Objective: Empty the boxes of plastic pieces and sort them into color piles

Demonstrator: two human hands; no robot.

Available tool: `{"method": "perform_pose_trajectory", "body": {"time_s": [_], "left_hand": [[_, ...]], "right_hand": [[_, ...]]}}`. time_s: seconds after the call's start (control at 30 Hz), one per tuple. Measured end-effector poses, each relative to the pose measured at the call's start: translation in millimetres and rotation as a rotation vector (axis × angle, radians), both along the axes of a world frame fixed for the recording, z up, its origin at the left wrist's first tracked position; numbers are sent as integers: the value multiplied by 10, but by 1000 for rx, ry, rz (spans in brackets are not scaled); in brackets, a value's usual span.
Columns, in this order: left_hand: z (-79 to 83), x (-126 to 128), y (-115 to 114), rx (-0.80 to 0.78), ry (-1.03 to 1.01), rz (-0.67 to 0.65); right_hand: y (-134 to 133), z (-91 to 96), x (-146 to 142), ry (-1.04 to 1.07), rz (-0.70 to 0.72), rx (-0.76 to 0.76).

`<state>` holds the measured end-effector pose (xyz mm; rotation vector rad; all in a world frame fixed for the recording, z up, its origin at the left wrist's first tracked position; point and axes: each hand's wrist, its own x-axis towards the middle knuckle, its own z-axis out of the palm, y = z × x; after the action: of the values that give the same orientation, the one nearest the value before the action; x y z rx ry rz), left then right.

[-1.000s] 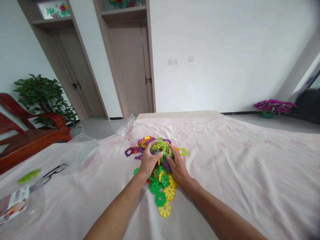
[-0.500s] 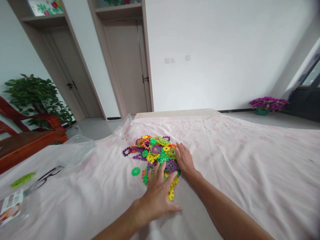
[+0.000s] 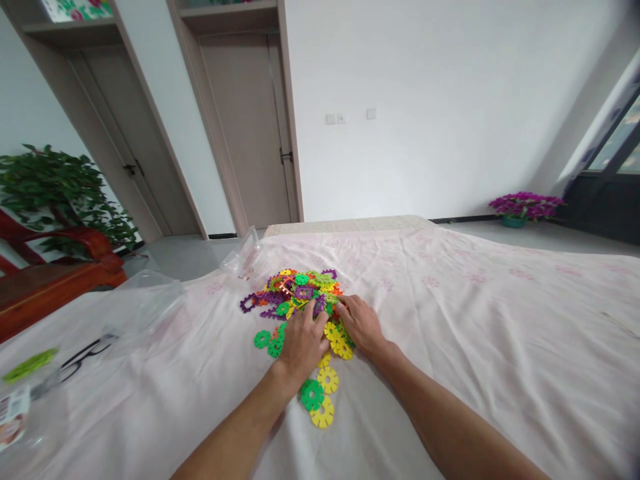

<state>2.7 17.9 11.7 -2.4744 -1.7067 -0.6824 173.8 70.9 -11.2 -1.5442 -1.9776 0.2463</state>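
A pile of colourful plastic snowflake pieces [image 3: 300, 290], purple, green, yellow and orange, lies on a pale pink cloth [image 3: 450, 320]. My left hand [image 3: 301, 340] rests palm down on the near side of the pile, fingers stretched over the pieces. Beside it, my right hand [image 3: 361, 325] lies on the pile's right edge, its fingers curled among yellow pieces; what they hold is hidden. A green disc [image 3: 312, 395] and a yellow disc [image 3: 323, 415] lie loose just in front of my left wrist.
Clear plastic bags [image 3: 150, 300] lie left of the pile, another clear bag [image 3: 247, 257] behind it. A lime-green piece [image 3: 27, 365] and a black object [image 3: 83, 352] sit far left. A red wooden chair [image 3: 45, 273], a plant and doors stand beyond.
My left hand slid forward from the near edge onto the pile. The right hand drew back and curled. Two discs now lie uncovered near my left wrist. The camera view tilted slightly.
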Motion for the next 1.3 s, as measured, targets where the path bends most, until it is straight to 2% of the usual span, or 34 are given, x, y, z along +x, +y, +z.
{"method": "perform_pose_trajectory", "body": {"time_s": [0.2, 0.4, 0.53, 0.63, 0.8, 0.93, 1.03, 1.17, 1.3], "left_hand": [[43, -186, 292, 118, -199, 71], [143, -425, 461, 263, -513, 121], [195, -536, 492, 226, -616, 112], [212, -557, 489, 127, -556, 84], [213, -479, 412, 118, -265, 128], [125, -382, 350, 15, -55, 161], [33, -329, 333, -66, 29, 184], [-31, -261, 311, -13, 47, 202], [-54, -243, 325, 84, 10, 130]], "right_hand": [[9, -33, 25, 122, 60, -29], [86, -118, 42, 255, 28, -55], [134, -171, 63, 293, 34, -36], [146, -188, 76, 306, 29, -15], [142, -193, 76, 320, 28, 11], [140, -198, 72, 306, 33, 14], [143, -198, 68, 292, 32, 7], [146, -181, 55, 252, 33, -11], [135, -160, 45, 216, 22, -11]]}}
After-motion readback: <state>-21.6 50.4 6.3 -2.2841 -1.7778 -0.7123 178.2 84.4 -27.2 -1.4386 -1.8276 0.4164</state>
